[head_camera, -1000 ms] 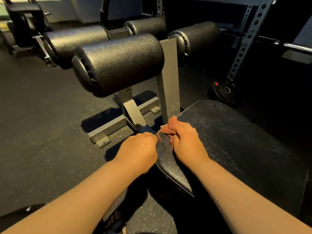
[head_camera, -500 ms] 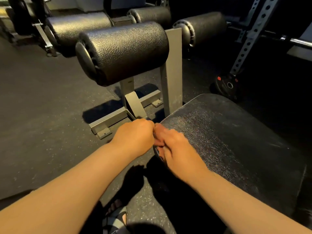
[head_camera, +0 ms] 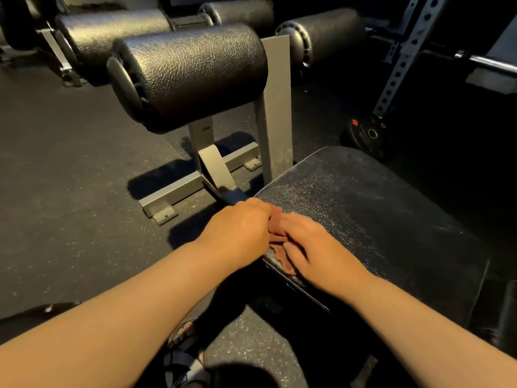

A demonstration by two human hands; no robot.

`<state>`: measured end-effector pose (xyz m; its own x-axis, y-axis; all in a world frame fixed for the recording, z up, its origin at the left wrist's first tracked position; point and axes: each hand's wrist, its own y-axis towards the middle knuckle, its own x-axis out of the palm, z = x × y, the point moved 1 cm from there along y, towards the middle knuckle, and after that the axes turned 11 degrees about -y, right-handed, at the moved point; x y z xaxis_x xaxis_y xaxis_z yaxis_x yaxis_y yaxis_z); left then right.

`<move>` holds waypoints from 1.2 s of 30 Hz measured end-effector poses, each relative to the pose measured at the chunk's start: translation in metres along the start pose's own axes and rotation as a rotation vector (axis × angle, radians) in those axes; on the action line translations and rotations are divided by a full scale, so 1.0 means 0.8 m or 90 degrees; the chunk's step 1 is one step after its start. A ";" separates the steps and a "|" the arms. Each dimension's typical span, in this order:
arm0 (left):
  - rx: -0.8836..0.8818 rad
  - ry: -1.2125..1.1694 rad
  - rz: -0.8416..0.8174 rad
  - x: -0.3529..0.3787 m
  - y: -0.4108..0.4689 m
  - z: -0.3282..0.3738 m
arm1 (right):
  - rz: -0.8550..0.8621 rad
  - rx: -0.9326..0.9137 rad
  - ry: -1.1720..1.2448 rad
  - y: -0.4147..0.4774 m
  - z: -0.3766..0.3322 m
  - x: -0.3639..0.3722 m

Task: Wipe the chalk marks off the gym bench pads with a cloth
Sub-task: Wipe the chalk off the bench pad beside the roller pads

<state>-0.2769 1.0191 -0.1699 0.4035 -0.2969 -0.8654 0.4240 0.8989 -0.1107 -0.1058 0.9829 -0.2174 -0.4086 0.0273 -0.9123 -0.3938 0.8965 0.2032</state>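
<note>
I am working in dim, warm light that is glaring off the roller pad (head_camera: 190,74) and throwing hard shadows across the floor (head_camera: 70,191), while my right hand (head_camera: 316,253) is blurring slightly and the wide lens is bending the dark edges.

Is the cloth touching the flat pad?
Touching. The head view shows the cloth lying on the near corner of the pad, gripped there by the right hand.
</note>
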 end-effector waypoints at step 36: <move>0.149 -0.173 0.227 0.110 0.094 0.057 | -0.088 0.367 -0.038 -0.054 0.089 -0.043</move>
<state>-0.1726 1.0461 -0.2326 0.7401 -0.0853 -0.6670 0.3787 0.8725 0.3086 -0.0159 0.9746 -0.2206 -0.3314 -0.0970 -0.9385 0.0777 0.9885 -0.1296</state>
